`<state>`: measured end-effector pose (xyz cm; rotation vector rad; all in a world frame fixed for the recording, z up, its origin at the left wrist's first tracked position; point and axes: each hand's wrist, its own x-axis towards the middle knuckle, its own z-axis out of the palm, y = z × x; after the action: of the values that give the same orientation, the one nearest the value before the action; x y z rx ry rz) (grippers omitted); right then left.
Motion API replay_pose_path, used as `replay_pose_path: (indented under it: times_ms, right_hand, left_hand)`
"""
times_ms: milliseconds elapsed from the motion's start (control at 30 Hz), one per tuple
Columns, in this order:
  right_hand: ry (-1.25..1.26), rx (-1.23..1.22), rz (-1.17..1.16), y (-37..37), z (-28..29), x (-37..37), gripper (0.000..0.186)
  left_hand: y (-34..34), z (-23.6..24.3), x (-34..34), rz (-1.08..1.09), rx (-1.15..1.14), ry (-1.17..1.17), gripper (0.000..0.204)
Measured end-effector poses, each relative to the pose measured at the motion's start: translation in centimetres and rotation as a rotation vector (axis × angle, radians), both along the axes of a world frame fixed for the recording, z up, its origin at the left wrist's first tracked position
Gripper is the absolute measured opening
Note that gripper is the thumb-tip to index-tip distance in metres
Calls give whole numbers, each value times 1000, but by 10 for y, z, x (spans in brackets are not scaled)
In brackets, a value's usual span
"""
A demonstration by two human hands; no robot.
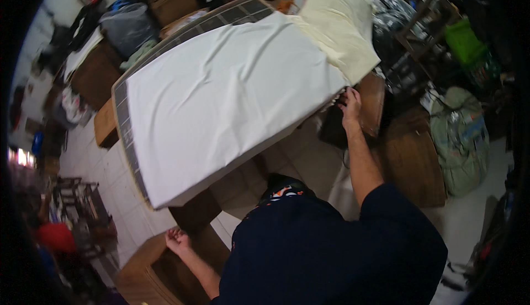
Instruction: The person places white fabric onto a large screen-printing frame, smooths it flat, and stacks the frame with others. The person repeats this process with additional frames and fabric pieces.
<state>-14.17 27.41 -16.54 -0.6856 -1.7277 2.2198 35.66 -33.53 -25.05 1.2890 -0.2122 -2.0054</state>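
A large white cloth (226, 95) lies wrinkled over a table (131, 156) whose grey gridded top shows along the back and left sides. A cream cloth (337, 23) is draped at its back right corner. My right hand (350, 106) has its fingers closed on the white cloth at the right corner, beside the cream cloth, where the edge looks bunched. My left hand (178, 241) is low at the left, palm upward with fingers loosely curled and apart, holding nothing, over or against a brown box-like piece (143, 266) below the table; I cannot tell whether it touches it.
Brown boxes (408, 167), a green pack (458, 139) and piled bags (403, 34) crowd the right. A grey plastic bag (124, 29) and more boxes line the back. A person in red (55, 239) is at the far left, near dark frames (83, 205).
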Motion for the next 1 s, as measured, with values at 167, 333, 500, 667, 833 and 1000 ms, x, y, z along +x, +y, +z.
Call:
replay_pose_path:
  times_ms: [167, 333, 500, 667, 833, 1000]
  right_hand:
    - [-21, 33, 190, -1, -12, 5, 39]
    - [24, 134, 270, 23, -35, -7, 34]
    - [71, 200, 330, 37, -31, -17, 38]
    - [40, -28, 504, 49, 8, 1, 39]
    - [114, -39, 414, 64, 46, 14, 38]
    - [144, 110, 622, 65, 63, 31, 34]
  left_hand:
    - [84, -2, 21, -94, 17, 44, 17]
    - [141, 9, 25, -31, 49, -145, 22]
    - [145, 39, -4, -176, -184, -206, 24]
    - [115, 81, -69, -202, -784, -535, 26]
    - [84, 121, -124, 12, -1432, -1159, 31]
    - [63, 137, -147, -189, -1334, -1345, 30]
